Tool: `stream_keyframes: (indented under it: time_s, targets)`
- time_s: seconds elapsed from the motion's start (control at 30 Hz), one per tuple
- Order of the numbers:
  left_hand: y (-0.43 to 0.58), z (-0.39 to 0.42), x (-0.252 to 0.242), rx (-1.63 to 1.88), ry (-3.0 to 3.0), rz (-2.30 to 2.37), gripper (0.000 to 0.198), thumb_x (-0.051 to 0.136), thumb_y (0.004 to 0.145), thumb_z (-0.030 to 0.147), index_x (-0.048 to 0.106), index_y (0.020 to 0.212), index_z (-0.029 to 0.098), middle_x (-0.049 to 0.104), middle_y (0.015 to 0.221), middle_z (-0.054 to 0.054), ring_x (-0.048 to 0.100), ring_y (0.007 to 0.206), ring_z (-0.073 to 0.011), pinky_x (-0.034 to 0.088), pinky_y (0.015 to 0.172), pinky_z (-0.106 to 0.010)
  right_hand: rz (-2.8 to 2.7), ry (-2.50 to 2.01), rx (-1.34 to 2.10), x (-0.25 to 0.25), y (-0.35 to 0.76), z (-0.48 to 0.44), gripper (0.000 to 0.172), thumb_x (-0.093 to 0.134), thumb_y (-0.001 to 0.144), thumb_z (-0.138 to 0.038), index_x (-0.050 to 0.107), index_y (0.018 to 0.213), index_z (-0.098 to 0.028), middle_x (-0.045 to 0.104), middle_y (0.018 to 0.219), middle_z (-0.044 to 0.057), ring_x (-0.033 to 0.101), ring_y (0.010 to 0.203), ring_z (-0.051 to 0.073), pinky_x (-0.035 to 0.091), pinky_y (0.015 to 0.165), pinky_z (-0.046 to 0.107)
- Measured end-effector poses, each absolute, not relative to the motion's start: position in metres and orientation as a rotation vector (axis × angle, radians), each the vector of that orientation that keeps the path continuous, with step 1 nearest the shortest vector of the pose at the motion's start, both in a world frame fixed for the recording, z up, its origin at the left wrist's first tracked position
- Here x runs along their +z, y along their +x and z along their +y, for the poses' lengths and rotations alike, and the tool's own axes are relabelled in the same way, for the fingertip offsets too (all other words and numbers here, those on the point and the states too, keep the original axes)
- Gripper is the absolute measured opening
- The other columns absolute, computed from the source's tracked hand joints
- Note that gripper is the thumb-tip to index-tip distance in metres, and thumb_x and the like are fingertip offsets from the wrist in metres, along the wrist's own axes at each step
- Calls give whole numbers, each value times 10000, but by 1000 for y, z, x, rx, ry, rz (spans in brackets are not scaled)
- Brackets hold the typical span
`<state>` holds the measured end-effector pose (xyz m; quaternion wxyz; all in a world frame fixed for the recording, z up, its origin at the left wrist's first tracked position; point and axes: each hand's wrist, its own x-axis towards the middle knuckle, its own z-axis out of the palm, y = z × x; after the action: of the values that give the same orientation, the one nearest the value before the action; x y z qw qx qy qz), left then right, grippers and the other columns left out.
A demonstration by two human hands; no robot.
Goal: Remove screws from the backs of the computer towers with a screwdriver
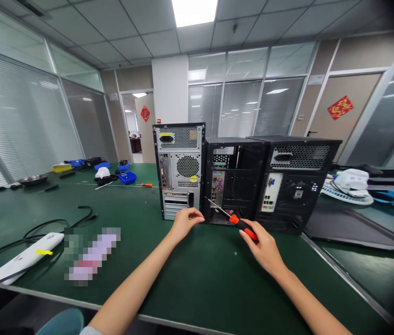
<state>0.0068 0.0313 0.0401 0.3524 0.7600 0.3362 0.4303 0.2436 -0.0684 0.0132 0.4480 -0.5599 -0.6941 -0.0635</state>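
Note:
Three computer cases stand side by side on the green table [203, 279], their backs facing me. My left hand [185, 222] is pinched closed at the bottom edge between the grey case [179, 167] and the middle black case [233, 179]. What its fingertips hold is too small to make out. My right hand [264, 249] grips a screwdriver [233, 217] by its red and black handle. The shaft points up and left at the rear of the middle black case. A third black case [296, 179] stands to the right.
A white power strip [25, 258] and black cables [48, 228] lie at the left. Blue bins [127, 177], a metal dish [32, 179] and small tools sit at the far left. A white fan [350, 185] and a dark panel [343, 223] rest on the right.

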Motion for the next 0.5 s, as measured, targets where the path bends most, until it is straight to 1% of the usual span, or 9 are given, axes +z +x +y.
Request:
stream_keyframes:
  time_s: [0.13,0.27,0.37,0.5]
  targets:
    - [-6,25,43,1217,1880,862,152,646,682,277,686,766,157,654,752,-35,578,632,-125,454,638,-239,-1747,-1340,-155,13,239,-71,301,458,844,-325,497,1122,-214,592,1014,66,594,842,169,479,696,265]
    - [-8,18,45,1339,1653,834,212,724,571,208,649,759,147,636,724,-20,581,667,-124,466,675,-246,-1796,-1278,-198,15,235,-74,304,466,843,-294,488,1135,-214,591,1022,68,584,904,175,473,774,285]
    - [-7,11,47,1413,1513,789,271,759,515,192,596,725,142,603,698,7,562,640,-102,462,639,-222,-1835,-1257,-238,16,232,-77,313,464,843,-278,478,1149,-212,595,1018,76,589,906,181,480,788,301]
    - [-5,2,51,1470,1491,763,251,769,515,227,572,645,142,569,634,24,533,599,-89,436,577,-194,-1854,-1216,-323,18,230,-79,323,471,834,-267,482,1151,-210,605,1012,89,595,917,201,490,786,328]
